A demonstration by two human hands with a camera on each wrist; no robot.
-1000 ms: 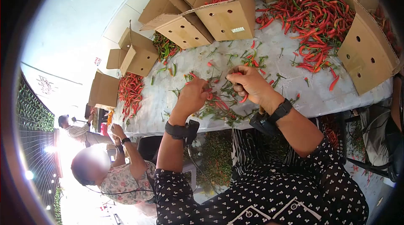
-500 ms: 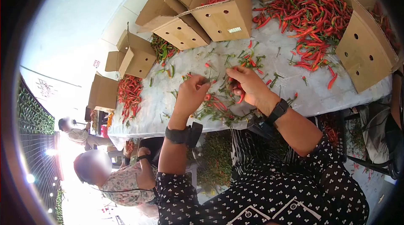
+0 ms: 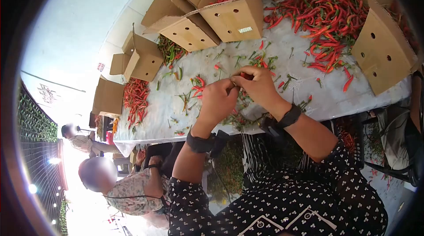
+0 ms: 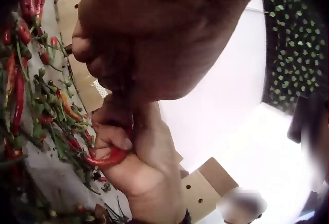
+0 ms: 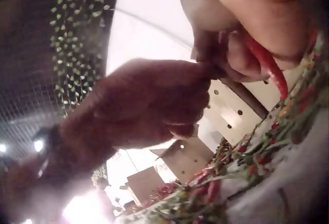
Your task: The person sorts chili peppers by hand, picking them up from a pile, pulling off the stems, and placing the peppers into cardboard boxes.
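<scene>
Both hands meet above the table [image 3: 150, 128] in the head view. My right hand [image 3: 260, 86] curls round red chilies; one chili [image 5: 267, 64] sticks out below its fingers in the right wrist view, and the same hand shows a curved chili [image 4: 110, 158] in the left wrist view. My left hand [image 3: 217, 102] has curled fingers, its thumb and forefinger pinching at the right fingertips, on the end of a chili; the exact contact is hidden. Loose chilies and green stems [image 3: 238, 121] lie beneath and around the hands.
A big heap of red chilies [image 3: 327, 19] lies at the back right, beside a cardboard box [image 3: 382, 55]. More boxes [image 3: 232, 19] line the back edge. A smaller chili heap [image 3: 134, 99] is at the left. Another person [image 3: 132, 192] sits at the left.
My left hand has moved right from above the stems and now meets my right hand, which stays nearly in place holding chilies. The seated person's arms have lowered.
</scene>
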